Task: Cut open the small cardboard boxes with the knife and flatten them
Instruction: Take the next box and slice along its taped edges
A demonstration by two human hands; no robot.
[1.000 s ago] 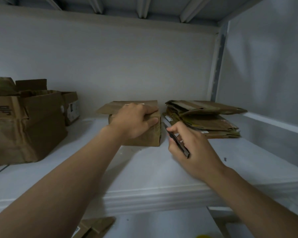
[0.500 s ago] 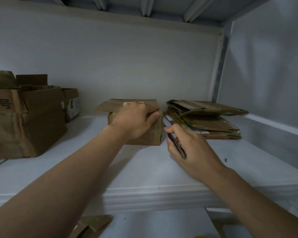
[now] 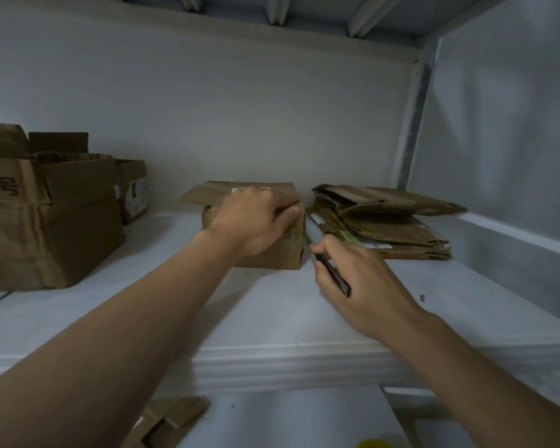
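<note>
Left hand [image 3: 256,218] clamps the small box [image 3: 282,250]; right hand [image 3: 359,282] grips the knife [image 3: 333,276] beside it.
Far left of the left hand, a large carton [image 3: 46,227] reads "0호".

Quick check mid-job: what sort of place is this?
Probably a storage closet or stockroom: deep white shelf between plain walls, worn open cardboard boxes at left, a stack of flattened cardboard at right.

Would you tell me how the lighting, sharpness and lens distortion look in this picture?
Head view: dim, flat light, no glare; a soft shadow on the shelf below the left hand on the small box; the knife in the right hand looks slightly blurred; the wide lens slants the corner post and stretches the forearms.
</note>
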